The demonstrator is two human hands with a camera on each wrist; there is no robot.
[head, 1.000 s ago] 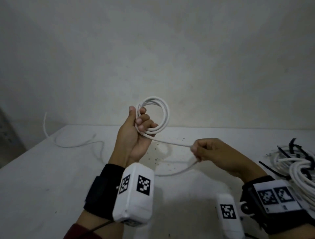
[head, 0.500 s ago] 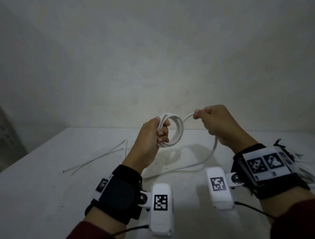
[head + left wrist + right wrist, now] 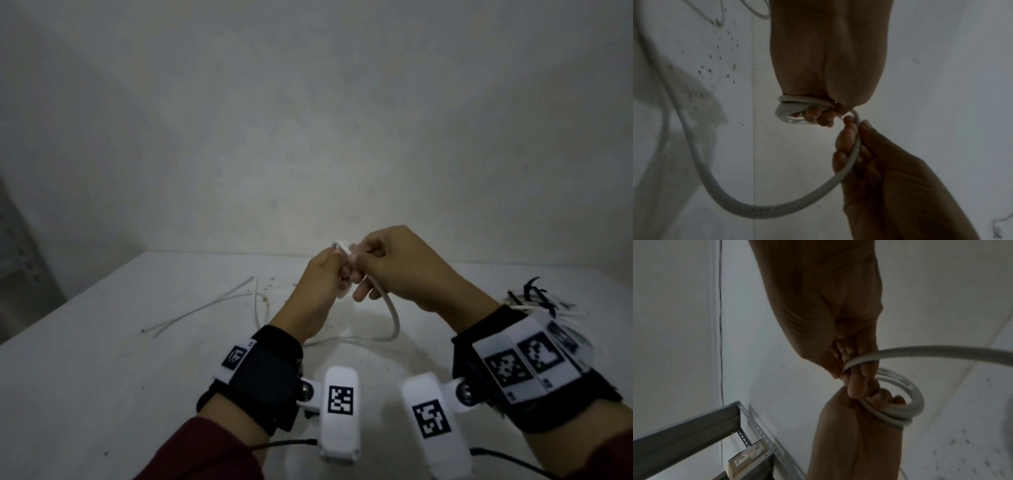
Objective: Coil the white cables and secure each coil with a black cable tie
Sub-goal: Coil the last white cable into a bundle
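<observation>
My left hand (image 3: 325,277) grips a small coil of white cable (image 3: 795,112), with the fingers hooked through its loops (image 3: 900,402). My right hand (image 3: 383,263) presses up against it and pinches the free length of the same cable (image 3: 851,159) between thumb and fingers (image 3: 857,379). From there the free length (image 3: 394,315) hangs in a loop down to the white table (image 3: 102,359) and trails off left. In the head view the hands hide most of the coil. A bundle of white cables with black cable ties (image 3: 534,294) lies at the right, partly behind my right wrist.
The cable's loose tail (image 3: 205,305) lies across the table at the left among dark specks. A plain wall rises just behind the table. A grey metal shelf frame (image 3: 694,426) with a small box stands off to the left side.
My right hand has come left and down from beside the coil until it meets my left hand. The hanging loop of cable is shorter now.
</observation>
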